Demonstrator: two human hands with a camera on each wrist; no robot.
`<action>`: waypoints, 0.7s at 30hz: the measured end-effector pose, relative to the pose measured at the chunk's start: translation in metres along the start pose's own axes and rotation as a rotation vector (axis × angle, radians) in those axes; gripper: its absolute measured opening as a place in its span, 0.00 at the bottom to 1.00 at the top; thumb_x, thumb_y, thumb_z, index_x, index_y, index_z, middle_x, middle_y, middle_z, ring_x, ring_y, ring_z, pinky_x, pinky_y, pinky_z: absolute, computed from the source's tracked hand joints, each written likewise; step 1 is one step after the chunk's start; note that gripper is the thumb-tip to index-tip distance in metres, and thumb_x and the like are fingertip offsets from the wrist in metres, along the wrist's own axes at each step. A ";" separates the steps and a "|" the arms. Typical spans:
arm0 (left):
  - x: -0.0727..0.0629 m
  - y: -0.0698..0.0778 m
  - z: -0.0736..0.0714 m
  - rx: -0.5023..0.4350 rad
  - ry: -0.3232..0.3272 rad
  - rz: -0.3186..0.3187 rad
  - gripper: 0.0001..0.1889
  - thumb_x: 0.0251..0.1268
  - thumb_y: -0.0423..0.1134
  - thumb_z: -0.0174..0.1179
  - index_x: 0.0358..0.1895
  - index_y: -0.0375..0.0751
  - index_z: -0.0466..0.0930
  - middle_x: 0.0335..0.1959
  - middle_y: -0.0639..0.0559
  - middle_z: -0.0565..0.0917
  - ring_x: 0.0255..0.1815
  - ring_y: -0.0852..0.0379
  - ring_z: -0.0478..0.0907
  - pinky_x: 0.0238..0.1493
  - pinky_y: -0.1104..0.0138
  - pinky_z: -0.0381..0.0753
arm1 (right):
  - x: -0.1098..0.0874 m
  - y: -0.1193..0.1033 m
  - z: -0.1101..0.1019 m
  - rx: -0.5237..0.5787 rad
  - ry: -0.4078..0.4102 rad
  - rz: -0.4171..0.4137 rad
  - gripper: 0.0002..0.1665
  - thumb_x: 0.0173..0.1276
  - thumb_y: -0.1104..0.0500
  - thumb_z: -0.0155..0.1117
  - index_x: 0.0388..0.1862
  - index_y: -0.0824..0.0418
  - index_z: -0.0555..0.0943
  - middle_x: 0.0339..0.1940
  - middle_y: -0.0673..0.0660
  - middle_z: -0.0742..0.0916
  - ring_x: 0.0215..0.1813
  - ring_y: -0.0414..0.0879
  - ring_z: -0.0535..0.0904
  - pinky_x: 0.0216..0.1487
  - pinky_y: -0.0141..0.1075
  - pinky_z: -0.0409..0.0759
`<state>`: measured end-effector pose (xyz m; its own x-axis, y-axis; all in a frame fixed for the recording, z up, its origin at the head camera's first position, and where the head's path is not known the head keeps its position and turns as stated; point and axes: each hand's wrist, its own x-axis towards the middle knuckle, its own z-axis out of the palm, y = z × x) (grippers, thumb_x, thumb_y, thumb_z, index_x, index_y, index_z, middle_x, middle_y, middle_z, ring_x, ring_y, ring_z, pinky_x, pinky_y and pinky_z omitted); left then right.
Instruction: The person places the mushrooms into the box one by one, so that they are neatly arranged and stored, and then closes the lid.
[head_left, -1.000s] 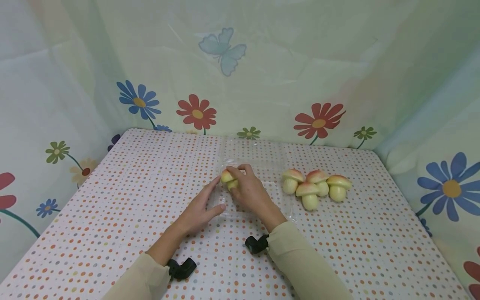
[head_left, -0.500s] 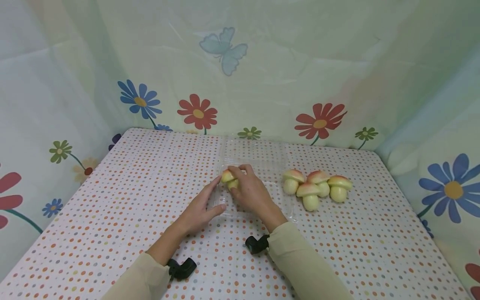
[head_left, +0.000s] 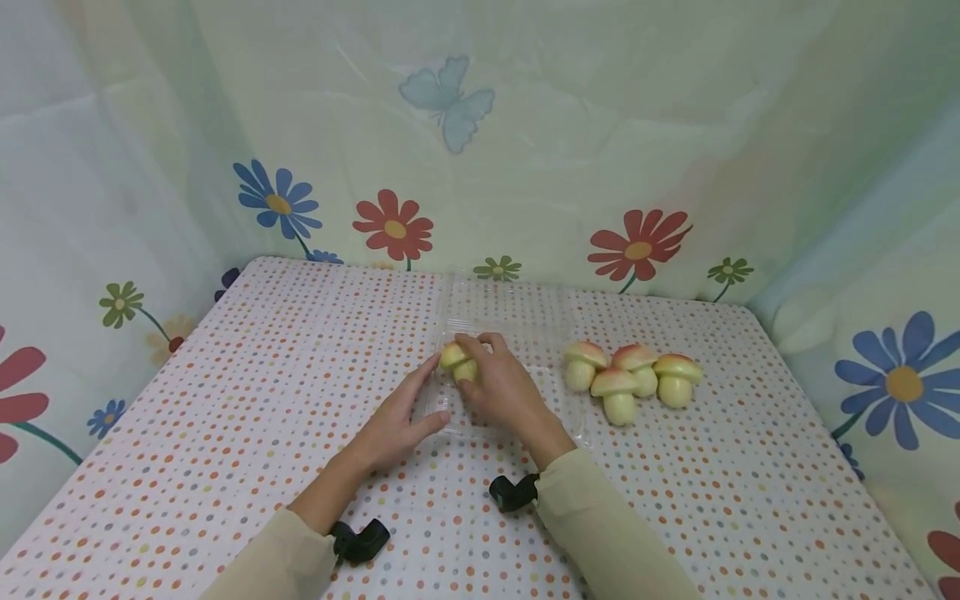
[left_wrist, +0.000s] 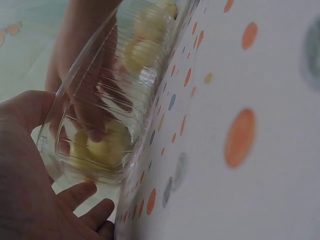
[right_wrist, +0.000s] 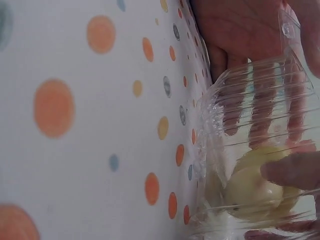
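Note:
In the head view, my right hand [head_left: 504, 385] grips a toy mushroom [head_left: 454, 357] with a yellow and reddish cap, inside a clear plastic container [head_left: 517, 423]. Part of the cap is hidden under its fingers. My left hand [head_left: 396, 422] lies against the container's left side, fingers extended and thumb apart, holding nothing. The left wrist view shows the left thumb at the container's rim [left_wrist: 50, 112] and the gripped mushroom [left_wrist: 112, 147] behind the ribbed wall. Through the clear plastic, the right wrist view shows the mushroom's pale round stem [right_wrist: 250, 192] touched by the thumb.
Several similar mushrooms [head_left: 618, 408] stand in a cluster just right of the container. Its clear lid [head_left: 506, 300] lies folded back toward the far table edge. A dotted cloth covers the table [head_left: 315, 333]; a flowered curtain [head_left: 540, 167] hangs behind it.
Almost nothing differs. Both hands, the gripped mushroom and the container keep their places, with only a very slight shift of the whole head view.

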<state>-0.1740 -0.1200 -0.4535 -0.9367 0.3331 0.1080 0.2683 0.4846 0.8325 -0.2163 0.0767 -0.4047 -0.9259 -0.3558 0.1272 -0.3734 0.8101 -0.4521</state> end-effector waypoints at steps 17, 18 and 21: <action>-0.002 0.000 0.001 -0.008 0.003 0.011 0.44 0.73 0.50 0.59 0.86 0.57 0.44 0.86 0.50 0.50 0.86 0.45 0.48 0.83 0.43 0.49 | -0.008 -0.002 -0.015 0.045 0.018 0.030 0.43 0.72 0.55 0.70 0.82 0.47 0.64 0.76 0.63 0.70 0.58 0.59 0.82 0.54 0.53 0.84; -0.002 0.000 0.001 -0.008 0.004 0.014 0.44 0.73 0.50 0.59 0.86 0.57 0.44 0.86 0.49 0.50 0.86 0.44 0.48 0.83 0.43 0.49 | -0.008 -0.001 -0.015 0.047 0.021 0.026 0.42 0.72 0.54 0.70 0.82 0.47 0.64 0.76 0.63 0.70 0.59 0.60 0.82 0.54 0.53 0.84; -0.001 0.000 0.001 -0.009 0.008 0.027 0.44 0.73 0.50 0.59 0.86 0.55 0.44 0.86 0.48 0.50 0.86 0.43 0.48 0.83 0.42 0.49 | -0.009 0.000 -0.017 0.059 0.041 0.009 0.42 0.72 0.54 0.70 0.82 0.48 0.65 0.76 0.64 0.70 0.61 0.62 0.81 0.56 0.56 0.84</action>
<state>-0.1725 -0.1195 -0.4545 -0.9311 0.3389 0.1347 0.2911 0.4682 0.8343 -0.2087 0.0881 -0.3908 -0.9314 -0.3278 0.1584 -0.3617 0.7838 -0.5047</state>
